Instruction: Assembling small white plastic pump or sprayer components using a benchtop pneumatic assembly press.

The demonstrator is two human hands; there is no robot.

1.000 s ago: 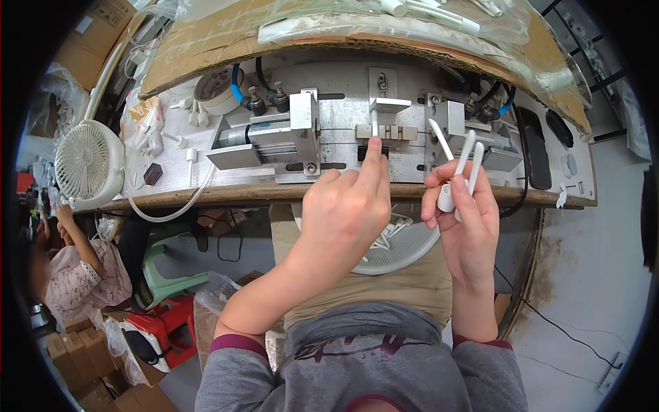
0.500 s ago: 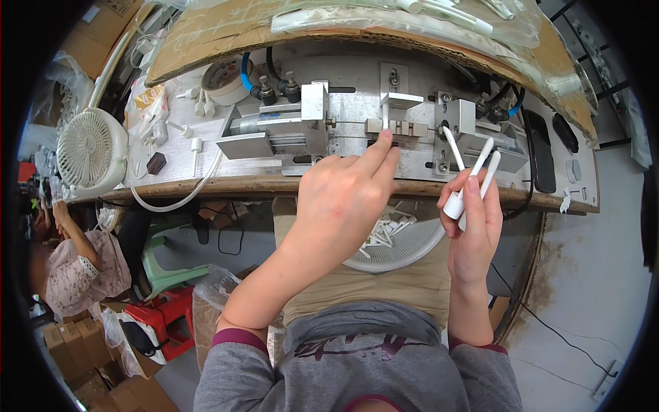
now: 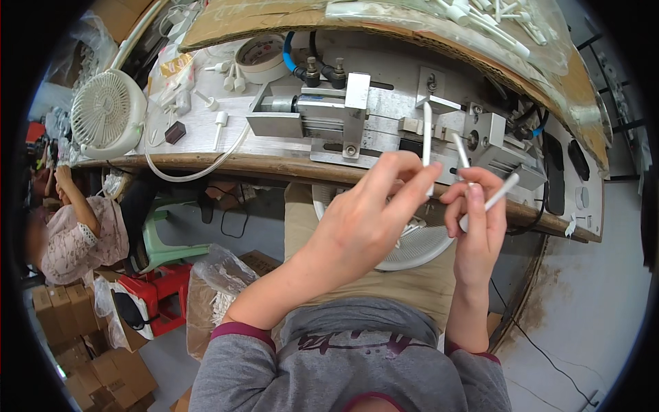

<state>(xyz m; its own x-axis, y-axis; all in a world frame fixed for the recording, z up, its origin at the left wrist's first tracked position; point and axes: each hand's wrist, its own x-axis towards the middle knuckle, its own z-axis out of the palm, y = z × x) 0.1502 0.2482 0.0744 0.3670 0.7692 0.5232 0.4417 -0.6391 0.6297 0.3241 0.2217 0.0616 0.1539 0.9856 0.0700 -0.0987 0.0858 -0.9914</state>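
My left hand (image 3: 364, 220) pinches a slim white plastic stick (image 3: 427, 130) with a rounded tip, held upright just in front of the metal jig. Close beside it, my right hand (image 3: 479, 230) grips several more white sticks (image 3: 504, 189), which point different ways between the fingers; their lower ends are partly hidden. Behind the hands, the jig's small slotted metal block (image 3: 412, 126) sits between two air cylinders, the left cylinder (image 3: 319, 105) and the right cylinder (image 3: 504, 147). Below the hands, a white mesh basket (image 3: 419, 250) on my lap contains white pieces, partly covered by my left hand.
A cardboard sheet (image 3: 274, 27) overhangs the bench's back, with loose white parts on it. A white fan (image 3: 108, 115), a tape roll (image 3: 264, 58) and a hose (image 3: 199, 173) lie left. Phones (image 3: 553, 172) rest right. Another person (image 3: 82, 233) sits far left.
My left hand has come away from the jig's block toward my right hand and now pinches a white stick. The sticks in my right hand have shifted, and the view has moved slightly.
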